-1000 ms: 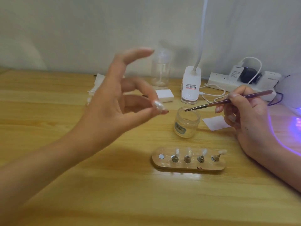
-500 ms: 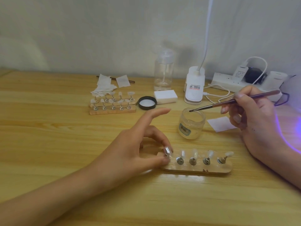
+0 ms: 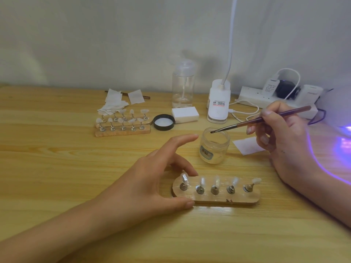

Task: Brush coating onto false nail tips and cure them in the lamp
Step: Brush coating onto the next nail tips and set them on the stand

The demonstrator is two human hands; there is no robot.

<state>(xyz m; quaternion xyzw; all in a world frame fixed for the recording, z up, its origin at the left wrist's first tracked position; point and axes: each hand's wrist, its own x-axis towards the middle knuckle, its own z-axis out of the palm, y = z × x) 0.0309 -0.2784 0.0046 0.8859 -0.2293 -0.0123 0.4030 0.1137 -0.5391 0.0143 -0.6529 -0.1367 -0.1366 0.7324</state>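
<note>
A wooden holder (image 3: 245,199) lies in front of me with several metal stands, each carrying a clear nail tip. The leftmost stand (image 3: 183,184) now sits in its place. My left hand (image 3: 152,179) is spread around the holder's left end, thumb touching the front edge, a finger at the back edge, index finger stretched out. My right hand (image 3: 284,141) pinches a thin brush (image 3: 266,118), whose tip hovers over the mouth of the open glass jar (image 3: 214,147). The curing lamp (image 3: 340,111) glows violet at the right edge, only partly in view.
Behind stand two more wooden holders (image 3: 121,130) with nail tips, a pile of wipes (image 3: 114,105), the black jar lid (image 3: 164,122), a white block (image 3: 185,114), a clear pump bottle (image 3: 183,88), a desk lamp base (image 3: 218,103) and a power strip (image 3: 266,99). A wipe (image 3: 247,146) lies right of the jar.
My left hand came down from in front of me with a nail tip stand, set it on the holder's empty left spot and let go. The brush stays over the jar.
</note>
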